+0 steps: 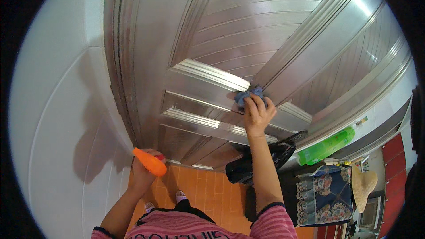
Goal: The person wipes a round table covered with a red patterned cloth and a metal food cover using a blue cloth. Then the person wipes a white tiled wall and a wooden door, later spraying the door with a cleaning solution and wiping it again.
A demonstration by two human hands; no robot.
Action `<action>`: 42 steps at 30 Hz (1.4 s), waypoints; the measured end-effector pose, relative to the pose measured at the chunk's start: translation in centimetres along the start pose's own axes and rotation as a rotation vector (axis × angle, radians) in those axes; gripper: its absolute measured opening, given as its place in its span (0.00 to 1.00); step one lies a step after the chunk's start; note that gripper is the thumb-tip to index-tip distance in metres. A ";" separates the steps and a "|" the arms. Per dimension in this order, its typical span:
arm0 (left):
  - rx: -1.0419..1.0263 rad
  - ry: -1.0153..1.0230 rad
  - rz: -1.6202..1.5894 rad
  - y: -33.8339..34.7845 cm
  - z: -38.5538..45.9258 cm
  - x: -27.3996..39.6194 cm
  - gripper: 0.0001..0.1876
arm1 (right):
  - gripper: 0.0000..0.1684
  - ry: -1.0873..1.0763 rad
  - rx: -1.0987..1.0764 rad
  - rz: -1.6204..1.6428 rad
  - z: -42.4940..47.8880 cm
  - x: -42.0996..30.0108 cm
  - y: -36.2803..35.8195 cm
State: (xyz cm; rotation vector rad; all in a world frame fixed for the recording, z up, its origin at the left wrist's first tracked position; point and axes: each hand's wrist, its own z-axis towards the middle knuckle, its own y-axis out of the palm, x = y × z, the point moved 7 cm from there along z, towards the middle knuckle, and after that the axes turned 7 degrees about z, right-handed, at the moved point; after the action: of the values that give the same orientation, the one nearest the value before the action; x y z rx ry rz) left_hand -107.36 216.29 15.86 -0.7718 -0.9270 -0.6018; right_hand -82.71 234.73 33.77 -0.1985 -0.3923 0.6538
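A tall brown panelled door (196, 79) with ridged mouldings and slatted panels stands before me. My right hand (260, 114) presses a crumpled blue cloth (248, 97) against it, by the lower corner of a large slatted panel. Low on the left, my left hand (143, 172) is closed around an orange bottle (150, 162) with a red part at its side; the bottle's lower part is hidden by the hand. The bottle's orange end points up and left, near the door's left frame. A black plastic bag (240, 169) hangs at the door's foot, partly behind my right forearm.
A white tiled wall (63, 122) runs along the left. To the right are a green plastic package (327, 146), a patterned lace-edged cloth (332, 196) over furniture, a straw hat (362, 186) and red cabinets (393, 179). Orange floor tiles (206, 189) lie beneath my feet.
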 end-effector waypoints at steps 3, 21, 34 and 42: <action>0.022 0.008 -0.127 0.5 0.0 -0.3 0.14 | 0.12 0.127 -0.102 0.027 1.0 -0.7 -0.3; -0.030 0.076 -0.086 1.8 0.9 2.5 0.15 | 0.10 0.199 -0.096 0.037 1.7 -1.3 -1.8; 0.090 -0.135 -0.151 -3.1 -1.8 -3.1 0.16 | 0.15 0.041 -0.107 0.468 5.5 -18.3 12.3; -0.074 -0.054 0.071 -1.6 -1.4 -2.1 0.15 | 0.25 -0.463 -0.387 0.275 -4.5 -12.8 10.8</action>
State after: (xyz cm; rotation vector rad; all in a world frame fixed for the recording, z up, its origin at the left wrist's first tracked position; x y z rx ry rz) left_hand -108.85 214.51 14.00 -0.8878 -0.9270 -0.5577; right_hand -96.05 234.94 22.69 -0.4784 -0.9509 0.8933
